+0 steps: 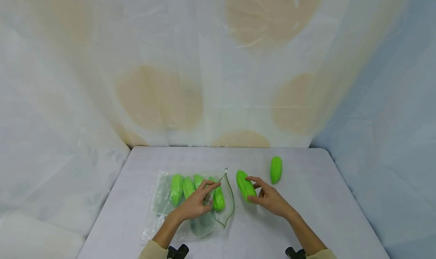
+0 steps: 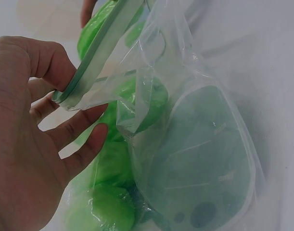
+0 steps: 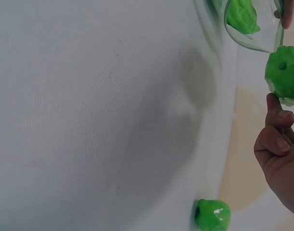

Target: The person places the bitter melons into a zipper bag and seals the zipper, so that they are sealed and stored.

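My right hand [image 1: 271, 200] pinches a bright green, ribbed cucumber [image 1: 246, 186] between thumb and fingers, just right of a clear zip bag's mouth. In the right wrist view, the lobed end of this cucumber [image 3: 284, 72] shows above the fingertips. My left hand [image 1: 198, 202] holds the edge of the zip bag [image 1: 230, 210], whose green-trimmed mouth gapes toward the right. One finger is curled against the bag's green rim [image 2: 91, 55] in the left wrist view. Several green cucumbers [image 1: 176, 190] lie inside the bag, partly hidden by the left hand.
Another green cucumber [image 1: 276, 170] lies on the white-covered table [image 1: 306, 221], behind and right of my right hand. Pale green printed patches [image 2: 204, 154] mark the bag's film. White curtains with tan circles [image 1: 160, 96] hang close behind the table and at its sides.
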A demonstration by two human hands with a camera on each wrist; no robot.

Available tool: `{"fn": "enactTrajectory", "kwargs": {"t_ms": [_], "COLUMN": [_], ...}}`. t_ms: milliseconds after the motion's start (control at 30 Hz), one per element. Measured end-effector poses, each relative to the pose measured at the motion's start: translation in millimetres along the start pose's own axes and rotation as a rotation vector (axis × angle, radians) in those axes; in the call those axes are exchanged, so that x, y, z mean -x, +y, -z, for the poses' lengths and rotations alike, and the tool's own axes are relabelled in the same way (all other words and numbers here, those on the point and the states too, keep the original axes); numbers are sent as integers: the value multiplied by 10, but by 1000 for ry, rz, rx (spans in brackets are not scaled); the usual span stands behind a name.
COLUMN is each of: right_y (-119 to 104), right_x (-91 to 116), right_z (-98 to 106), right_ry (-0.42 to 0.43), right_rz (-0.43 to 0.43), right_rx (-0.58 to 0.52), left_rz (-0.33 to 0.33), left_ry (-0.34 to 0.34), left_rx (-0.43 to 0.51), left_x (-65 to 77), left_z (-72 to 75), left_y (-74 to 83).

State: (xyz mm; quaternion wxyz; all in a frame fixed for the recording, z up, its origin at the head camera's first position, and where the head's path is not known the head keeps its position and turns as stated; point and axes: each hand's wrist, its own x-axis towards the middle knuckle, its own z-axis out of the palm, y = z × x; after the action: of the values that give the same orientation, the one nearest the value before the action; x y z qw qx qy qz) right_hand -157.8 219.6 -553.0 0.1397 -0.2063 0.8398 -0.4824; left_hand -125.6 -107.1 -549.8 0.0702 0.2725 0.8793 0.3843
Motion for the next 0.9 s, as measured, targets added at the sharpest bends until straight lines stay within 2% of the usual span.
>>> {"fn": "enactTrajectory", "kwargs": {"t_ms": [433, 900], "right_y": [-44, -122], "right_x": [-33, -11], "right_z": [-105, -96], "right_ry": [-137, -153], "right_rz": [67, 72], "right_rx": [9, 13], "left_rz": [6, 23], "left_ry": [-1, -1], "left_rx": [-3, -2], "left_x": [4, -7], "left_z": [0, -7], "left_y": [-1, 1]}}
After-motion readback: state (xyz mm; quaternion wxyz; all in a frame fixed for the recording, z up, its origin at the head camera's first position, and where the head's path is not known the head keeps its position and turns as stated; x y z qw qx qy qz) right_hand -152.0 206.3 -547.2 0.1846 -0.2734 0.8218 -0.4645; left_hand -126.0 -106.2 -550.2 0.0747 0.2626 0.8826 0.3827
